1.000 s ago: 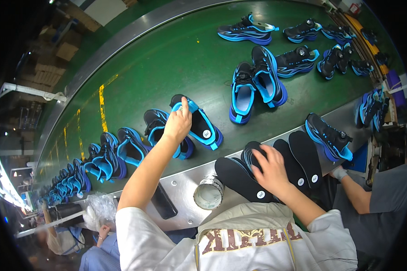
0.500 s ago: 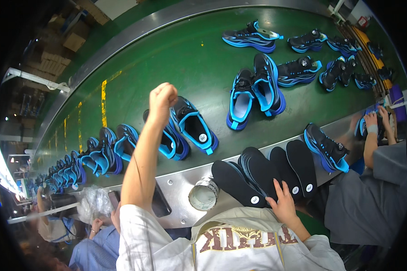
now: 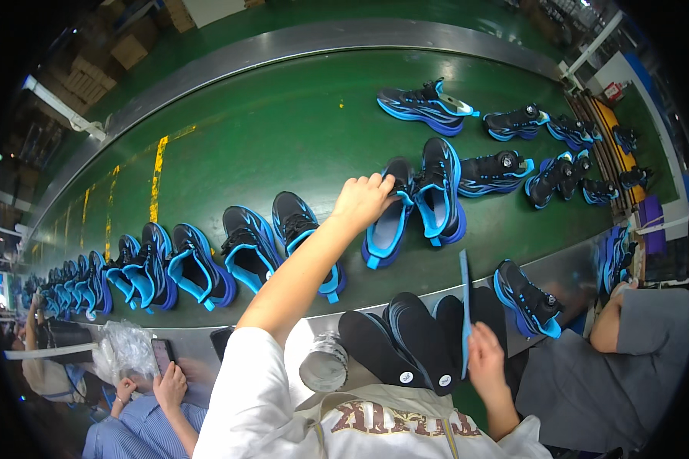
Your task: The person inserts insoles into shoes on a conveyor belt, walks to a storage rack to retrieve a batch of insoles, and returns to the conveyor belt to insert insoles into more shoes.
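My left hand (image 3: 365,200) reaches across to a black and blue sneaker (image 3: 384,239) on the green belt, fingers curled over its tongue. Its mate (image 3: 438,203) stands close on the right, heel toward me. Between the fingers of my right hand (image 3: 488,358) is a thin insole (image 3: 465,302), raised on edge with its blue side line showing. Black insoles (image 3: 417,333) lie in overlapping stacks on the metal ledge beside that hand, some with a round white sticker at the heel.
Sneakers (image 3: 241,249) line the belt's near edge to the left; more stand at the far right. A lone sneaker (image 3: 524,298) rests on the ledge right of the insoles. A whitish tub (image 3: 323,366) sits left of them. At left, a co-worker's hand holds a phone (image 3: 162,354) near clear plastic (image 3: 128,348).
My left hand has moved right from above the belt onto the sneaker. My right hand has lifted an insole off the stack. The belt's sneakers appear shifted left and lower in view.
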`<state>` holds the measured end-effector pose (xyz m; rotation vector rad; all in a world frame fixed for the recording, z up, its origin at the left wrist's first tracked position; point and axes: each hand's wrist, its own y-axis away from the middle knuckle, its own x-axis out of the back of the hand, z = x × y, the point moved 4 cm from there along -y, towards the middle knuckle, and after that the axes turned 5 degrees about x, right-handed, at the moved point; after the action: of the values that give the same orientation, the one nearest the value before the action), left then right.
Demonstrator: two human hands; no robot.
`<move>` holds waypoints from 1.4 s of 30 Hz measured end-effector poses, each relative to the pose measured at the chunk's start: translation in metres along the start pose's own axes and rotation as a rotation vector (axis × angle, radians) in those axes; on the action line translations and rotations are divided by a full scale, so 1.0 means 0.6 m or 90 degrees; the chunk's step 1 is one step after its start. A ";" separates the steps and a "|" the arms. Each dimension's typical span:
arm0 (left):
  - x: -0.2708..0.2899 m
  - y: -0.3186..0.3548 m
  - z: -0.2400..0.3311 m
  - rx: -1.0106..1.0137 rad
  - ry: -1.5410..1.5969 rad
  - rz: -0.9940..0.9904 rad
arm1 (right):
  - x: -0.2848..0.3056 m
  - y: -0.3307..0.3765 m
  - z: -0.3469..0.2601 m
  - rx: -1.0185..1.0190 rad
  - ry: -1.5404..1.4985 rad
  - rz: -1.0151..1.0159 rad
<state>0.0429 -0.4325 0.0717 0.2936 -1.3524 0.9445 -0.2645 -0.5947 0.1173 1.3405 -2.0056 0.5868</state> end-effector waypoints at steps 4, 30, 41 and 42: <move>0.017 0.023 -0.003 0.110 0.018 -0.078 | 0.045 -0.130 -0.077 0.112 -0.050 -0.015; -0.030 0.081 -0.049 0.412 0.540 -0.091 | -0.237 -0.267 -0.143 0.219 0.477 -0.406; -0.060 0.078 -0.055 0.455 0.531 -0.105 | -0.321 -0.293 -0.076 0.514 0.462 -0.279; -0.067 0.082 -0.058 0.457 0.526 -0.108 | -0.325 -0.294 -0.072 0.507 0.456 -0.270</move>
<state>0.0345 -0.3948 0.0106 0.4796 -0.2030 1.1997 -0.0376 -0.5081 0.0084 1.6004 -0.8790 1.4888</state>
